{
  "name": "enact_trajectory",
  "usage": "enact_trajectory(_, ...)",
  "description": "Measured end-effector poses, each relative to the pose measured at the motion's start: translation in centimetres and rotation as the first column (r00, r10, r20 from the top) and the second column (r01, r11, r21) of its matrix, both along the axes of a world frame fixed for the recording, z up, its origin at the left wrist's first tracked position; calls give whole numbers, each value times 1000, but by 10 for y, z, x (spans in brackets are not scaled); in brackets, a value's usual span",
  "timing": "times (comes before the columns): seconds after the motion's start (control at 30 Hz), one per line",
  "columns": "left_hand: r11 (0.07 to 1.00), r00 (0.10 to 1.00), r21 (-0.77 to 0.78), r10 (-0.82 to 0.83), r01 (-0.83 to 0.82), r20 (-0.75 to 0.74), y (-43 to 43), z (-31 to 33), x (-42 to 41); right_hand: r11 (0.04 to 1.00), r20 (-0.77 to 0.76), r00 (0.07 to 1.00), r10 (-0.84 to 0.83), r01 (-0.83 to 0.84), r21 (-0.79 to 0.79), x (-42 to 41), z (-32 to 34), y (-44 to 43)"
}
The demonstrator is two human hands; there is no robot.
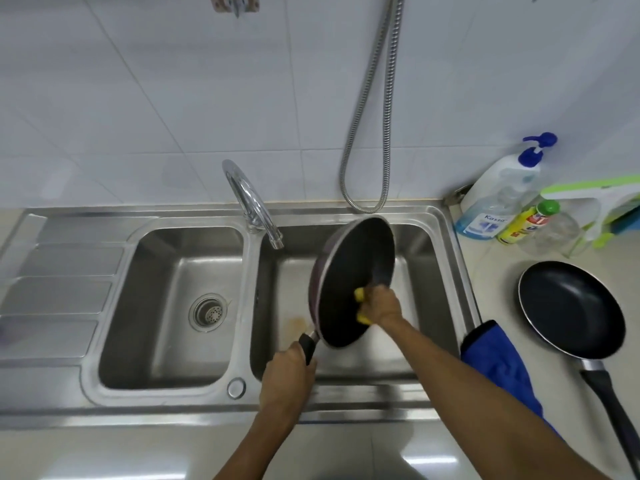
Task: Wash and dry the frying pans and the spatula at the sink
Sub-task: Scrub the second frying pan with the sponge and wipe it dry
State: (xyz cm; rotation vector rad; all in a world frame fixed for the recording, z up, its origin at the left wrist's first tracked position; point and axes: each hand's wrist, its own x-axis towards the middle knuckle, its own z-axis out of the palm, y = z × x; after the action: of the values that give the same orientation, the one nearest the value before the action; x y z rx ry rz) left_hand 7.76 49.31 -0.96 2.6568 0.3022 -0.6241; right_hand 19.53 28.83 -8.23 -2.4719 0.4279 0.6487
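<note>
A black frying pan [349, 271] with a dark red outer wall is tilted up on its edge over the right basin of the steel sink [446, 237]. My left hand [287, 375] grips its black handle at the basin's front edge. My right hand [381, 304] holds a yellow sponge [360, 306] against the pan's inner surface near its lower right rim. A second black frying pan [571, 306] lies flat on the counter to the right, handle towards me. No spatula is in view.
The chrome tap [252, 206] reaches over the divider between the basins. A blue cloth [495, 362] hangs over the sink's right edge. Soap bottles [498, 199] and a green-and-white rack [602, 206] stand at the back right. A metal hose [377, 109] hangs on the wall.
</note>
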Motion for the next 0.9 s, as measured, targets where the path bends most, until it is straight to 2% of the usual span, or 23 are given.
enact_trajectory(0.07, 999, 999, 3, -35, 35, 30, -5, 2, -4, 989, 110, 983, -144, 138, 53, 27, 11, 2)
enact_trajectory(0.13, 997, 999, -64, 34, -31, 42, -7, 2, -1, 968, 275, 936, -222, 178, 175, 41, 28, 15)
enact_trajectory(0.2, 984, 992, -132, 124, -122, 7, -4, 1, 6, 966, 422, 894, -153, 45, 255, 36, 44, 40)
enact_trajectory(0.27, 959, 981, -206, 192, -195, -34, 0, -1, 12, 942, 485, 874, 26, -183, 281, 18, 53, 71)
enact_trajectory(0.37, 923, 968, -291, 234, -251, -93, 5, -4, 13, 881, 475, 836, 275, -416, 224, -14, 44, 87)
enact_trajectory(0.47, 893, 954, -339, 265, -297, -139, 12, -6, 4, 877, 296, 841, 453, -480, 21, -23, 20, 46)
enact_trajectory(0.57, 878, 950, -369, 250, -304, -189, 14, -7, -7, 870, 85, 898, 433, -391, -299, -10, 14, 4)
enact_trajectory(0.63, 880, 959, -395, 196, -264, -203, 11, -7, -13, 865, 51, 927, 372, -326, -382, -4, 17, 1)
enact_trajectory(0.73, 875, 959, -405, 192, -264, -209, 9, -3, -10, 872, 136, 882, 451, -402, -280, -16, 24, 28)
enact_trajectory(0.83, 847, 945, -428, 238, -315, -225, 10, -2, -4, 782, 340, 713, 613, -609, -133, -33, 29, 68)
enact_trajectory(0.9, 824, 944, -467, 237, -321, -229, 10, 3, -5, 752, 460, 635, 621, -648, -121, -11, 30, 90)
